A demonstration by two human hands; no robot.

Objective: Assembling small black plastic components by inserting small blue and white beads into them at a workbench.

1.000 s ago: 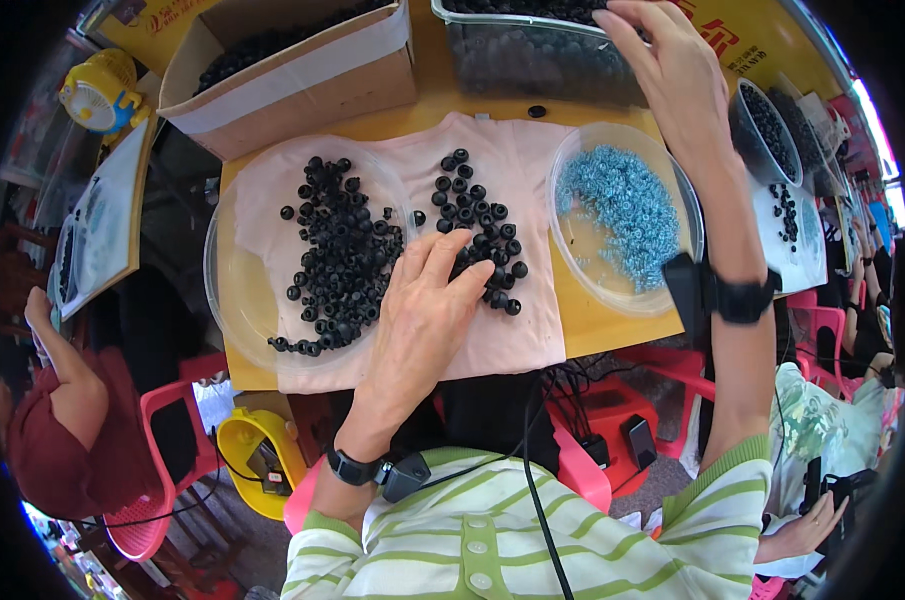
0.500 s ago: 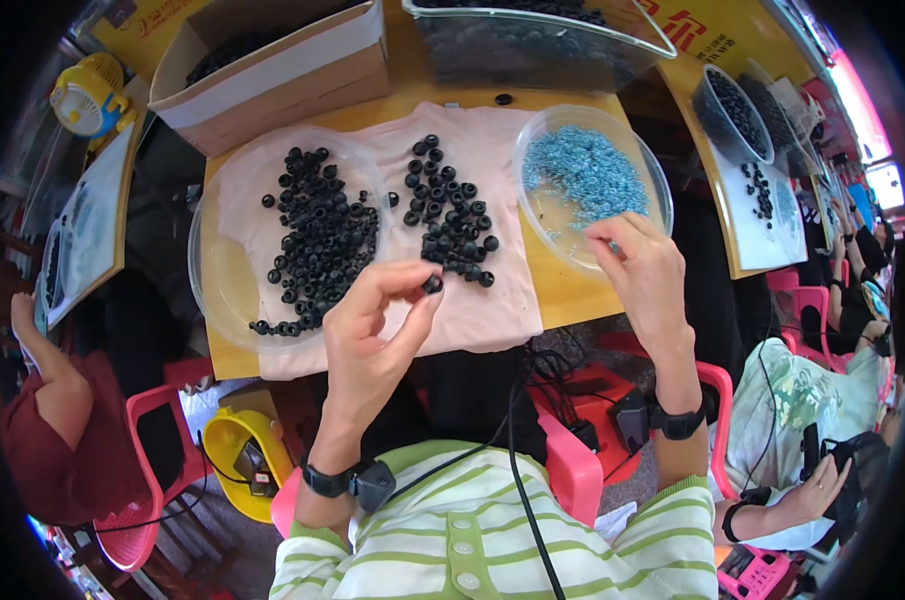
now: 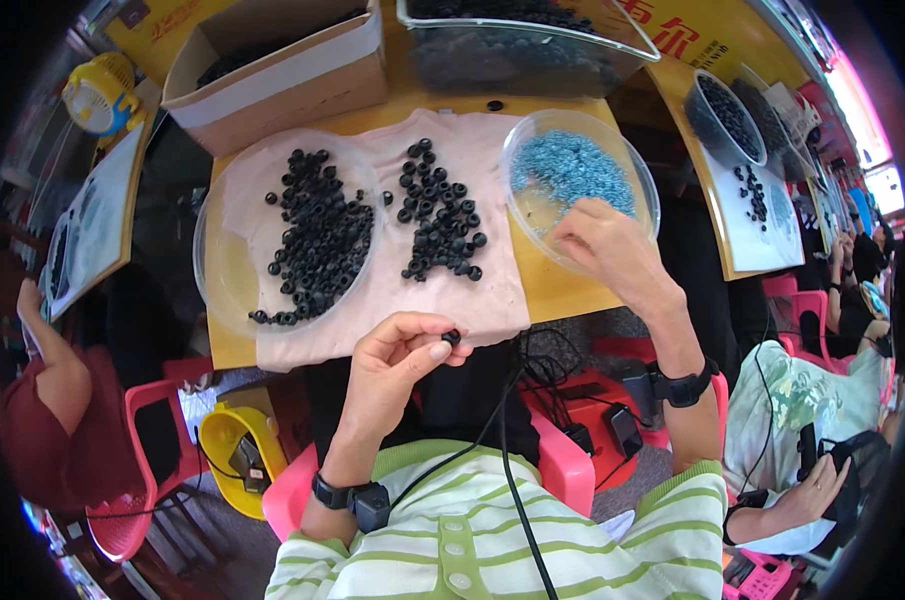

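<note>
My left hand (image 3: 390, 362) is closed near the front edge of the table, pinching a small round black part (image 3: 452, 338) between thumb and fingers. Over the front of a clear round tray (image 3: 649, 195), my right hand (image 3: 614, 248) has its fingers bunched at the pale blue small pieces (image 3: 572, 168); whatever its fingertips grip is hidden. Loose black parts (image 3: 437, 215), several showing a hole, lie on the pink cloth (image 3: 487, 300) in the middle. More black parts (image 3: 322, 235) are heaped in a second clear round tray (image 3: 222, 290) at the left.
A cardboard box (image 3: 282, 95) and a clear bin (image 3: 532, 60), both with black parts, stand at the back. A yellow fan (image 3: 100, 92) is at far left. A black cable (image 3: 512, 470) runs down my front. Other people sit on both sides.
My left hand has come nearer and slightly right with the black part, its fingers closing further round it. My right hand has shifted left and its fingers now dip to the blue pieces.
</note>
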